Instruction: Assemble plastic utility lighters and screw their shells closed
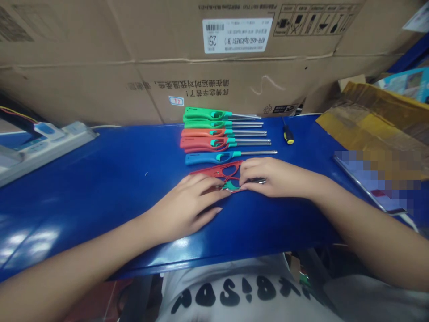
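Observation:
A red gas lighter lies taken apart on the blue table. Its empty-looking red casing half (214, 171) is on the far side, beyond my hands. Nearer to me is the other half, largely covered by my fingers, with a green trigger (230, 184) and a bit of metal showing. My left hand (191, 203) rests over the rear of this half, fingers bent onto it and thumb held lower. At its front end, my right hand (268, 176) pinches near the metal tube (259, 181). What lies under the fingertips is hidden.
Behind the parts, a blue lighter (208, 158), red ones (201, 143) and green ones (201, 114) lie in a row. A screwdriver (288, 135), a phone (368, 185) and a taped carton (378, 120) are right. A power strip (50, 147) is left; a large cardboard box (150, 89) stands behind.

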Demonstrator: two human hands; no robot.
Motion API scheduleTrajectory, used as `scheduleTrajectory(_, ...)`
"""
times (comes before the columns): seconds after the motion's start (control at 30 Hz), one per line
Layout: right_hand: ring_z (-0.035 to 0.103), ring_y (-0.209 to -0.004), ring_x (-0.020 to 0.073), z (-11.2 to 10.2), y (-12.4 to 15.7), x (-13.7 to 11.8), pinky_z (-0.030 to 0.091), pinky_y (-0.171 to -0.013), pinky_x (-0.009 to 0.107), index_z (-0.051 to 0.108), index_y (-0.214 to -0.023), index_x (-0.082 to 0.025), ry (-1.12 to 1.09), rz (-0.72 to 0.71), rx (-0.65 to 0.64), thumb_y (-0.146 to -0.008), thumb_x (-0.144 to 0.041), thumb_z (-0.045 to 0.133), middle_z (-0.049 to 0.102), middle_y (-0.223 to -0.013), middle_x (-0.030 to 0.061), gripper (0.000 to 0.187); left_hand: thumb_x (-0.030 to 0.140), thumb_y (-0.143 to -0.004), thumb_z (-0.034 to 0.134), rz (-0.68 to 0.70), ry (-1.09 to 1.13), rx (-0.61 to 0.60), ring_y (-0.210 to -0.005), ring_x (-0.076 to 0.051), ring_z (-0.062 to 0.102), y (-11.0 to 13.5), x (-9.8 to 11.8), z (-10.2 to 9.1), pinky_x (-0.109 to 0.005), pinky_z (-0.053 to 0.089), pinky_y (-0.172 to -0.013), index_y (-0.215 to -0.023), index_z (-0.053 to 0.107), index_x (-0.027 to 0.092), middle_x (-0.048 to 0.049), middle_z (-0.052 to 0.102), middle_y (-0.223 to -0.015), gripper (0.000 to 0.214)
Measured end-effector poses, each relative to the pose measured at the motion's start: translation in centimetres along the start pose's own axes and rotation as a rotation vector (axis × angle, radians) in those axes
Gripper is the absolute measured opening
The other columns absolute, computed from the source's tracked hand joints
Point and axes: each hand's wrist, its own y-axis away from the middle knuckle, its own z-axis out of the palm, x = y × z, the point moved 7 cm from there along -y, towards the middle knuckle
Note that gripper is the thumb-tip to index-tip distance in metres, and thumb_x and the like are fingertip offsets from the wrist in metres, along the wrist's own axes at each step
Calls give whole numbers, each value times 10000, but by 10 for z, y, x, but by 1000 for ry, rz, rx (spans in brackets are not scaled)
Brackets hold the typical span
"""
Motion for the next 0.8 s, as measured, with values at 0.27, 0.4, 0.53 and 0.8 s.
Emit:
scheduleTrajectory(0.27, 652, -939, 180, 1, 1, -2, 494, -829, 295, 730, -965, -183, 17, 41, -29, -971, -240, 589, 695, -1002, 57, 152, 285, -997, 551, -24, 44, 7, -1236, -273, 544, -1, -1, 1, -446, 434, -1045, -1401, 571, 275, -107, 588, -1344, 404)
scheduleTrajectory(0.4, 662, -956, 193, 2, 0, -4, 504, -841, 304, 727, -946, -184, 59, 29, -12, -963, -220, 595, 706, -984, 61, 138, 282, -991, 558, -32, 63, 17, -1217, -279, 547, -2, -1, 1, -454, 436, -1037, -1387, 581, 274, -112, 594, -1321, 397)
scheduleTrajectory(0.53, 664, -1025, 214, 3, 0, -6, 505, -888, 326, 730, -964, -179, 114, 9, -17, -976, -213, 570, 716, -1018, 72, 164, 251, -996, 543, -31, 77, 35, -1214, -266, 553, -3, -2, 0, -435, 437, -1036, -1372, 596, 282, -100, 604, -1318, 381)
scheduleTrajectory(0.8, 662, -988, 204, 3, 0, -7, 498, -848, 313, 727, -965, -183, 144, 24, -31, -981, -209, 562, 713, -1006, 58, 167, 240, -1003, 532, -32, 96, 69, -1229, -246, 545, -2, -3, 0, -424, 417, -1075, -1328, 620, 253, -90, 612, -1310, 337)
